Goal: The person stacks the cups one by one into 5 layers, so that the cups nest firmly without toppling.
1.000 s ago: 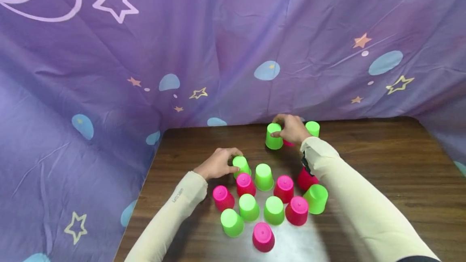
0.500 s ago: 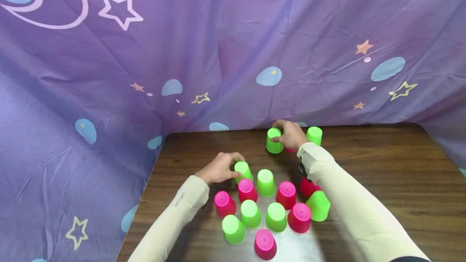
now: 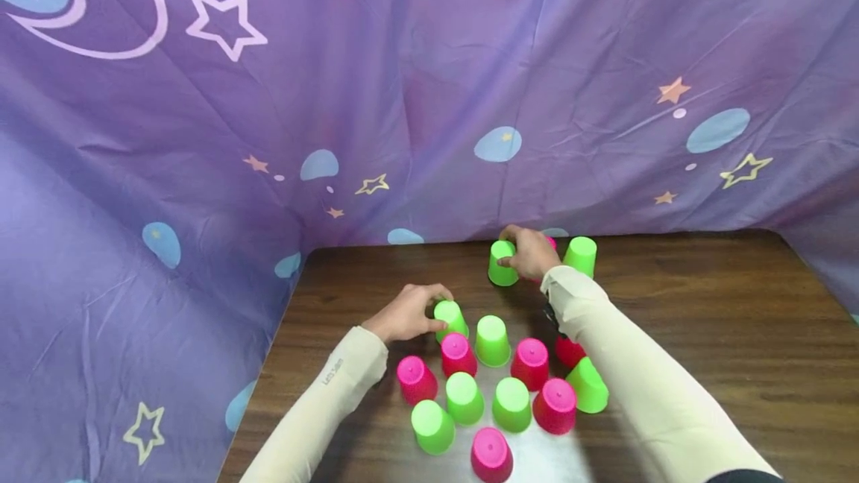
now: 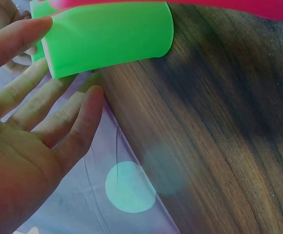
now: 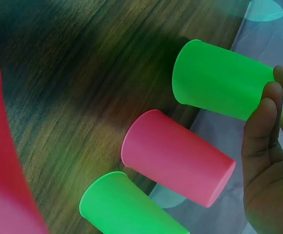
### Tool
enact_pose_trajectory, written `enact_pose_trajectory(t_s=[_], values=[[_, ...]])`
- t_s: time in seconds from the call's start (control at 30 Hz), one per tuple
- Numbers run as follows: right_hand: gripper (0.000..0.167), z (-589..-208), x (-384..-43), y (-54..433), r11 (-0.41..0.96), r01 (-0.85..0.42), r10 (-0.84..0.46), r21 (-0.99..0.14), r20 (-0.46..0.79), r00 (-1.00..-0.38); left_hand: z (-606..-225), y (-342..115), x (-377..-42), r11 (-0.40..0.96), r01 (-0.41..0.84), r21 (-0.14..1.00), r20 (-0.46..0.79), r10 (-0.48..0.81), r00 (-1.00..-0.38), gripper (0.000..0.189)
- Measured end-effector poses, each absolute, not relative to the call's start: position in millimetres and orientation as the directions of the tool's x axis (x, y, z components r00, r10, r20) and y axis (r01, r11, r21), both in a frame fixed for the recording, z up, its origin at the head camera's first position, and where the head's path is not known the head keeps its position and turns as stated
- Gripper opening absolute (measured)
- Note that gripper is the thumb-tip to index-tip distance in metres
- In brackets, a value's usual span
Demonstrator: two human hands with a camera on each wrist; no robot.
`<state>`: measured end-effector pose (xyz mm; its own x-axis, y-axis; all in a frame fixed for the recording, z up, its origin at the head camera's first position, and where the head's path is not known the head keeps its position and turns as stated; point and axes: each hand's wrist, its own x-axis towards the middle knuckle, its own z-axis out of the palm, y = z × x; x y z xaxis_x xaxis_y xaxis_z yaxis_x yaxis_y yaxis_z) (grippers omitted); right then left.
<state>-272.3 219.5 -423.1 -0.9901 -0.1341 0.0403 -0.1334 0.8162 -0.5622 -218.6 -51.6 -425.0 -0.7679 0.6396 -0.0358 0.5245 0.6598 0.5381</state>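
In the head view my left hand (image 3: 407, 312) pinches a green cup (image 3: 449, 319) at the table's left middle. Its thumb lies on this upside-down green cup (image 4: 109, 39) near the base in the left wrist view, with some fingers behind. At the back edge my right hand (image 3: 530, 253) pinches another green cup (image 3: 500, 265) by its upper part. The right wrist view shows thumb and fingertips at the base of that green cup (image 5: 221, 79). Beside it stand a pink cup (image 5: 178, 157), partly hidden by my hand in the head view, and a green cup (image 3: 581, 256).
Several upside-down pink and green cups, among them a pink cup (image 3: 491, 455) at the front and a green cup (image 3: 493, 341), stand spaced out on the wooden table (image 3: 711, 334). A purple patterned cloth (image 3: 436, 95) hangs directly behind the table.
The right hand has shifted slightly left with its green cup, showing more of the pink cup beside it. The left hand stays at its cup. The head view has tilted up slightly.
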Motion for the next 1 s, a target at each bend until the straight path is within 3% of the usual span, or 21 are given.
enact_pose_trajectory(t_s=[0.8,1.0], values=[[0.046,-430.4,-271.2,221.0,0.872,-0.124,-0.136,-0.473,0.008,-0.991,-428.0,-52.1,-215.8,0.646,0.511,0.567,-0.026,0.634,-0.773,0.041],[0.057,-430.4,-272.9,220.2,0.88,-0.119,-0.132,-0.459,0.004,-0.991,-426.5,-52.9,-218.1,0.667,0.515,0.539,-0.031,0.626,-0.779,0.04]])
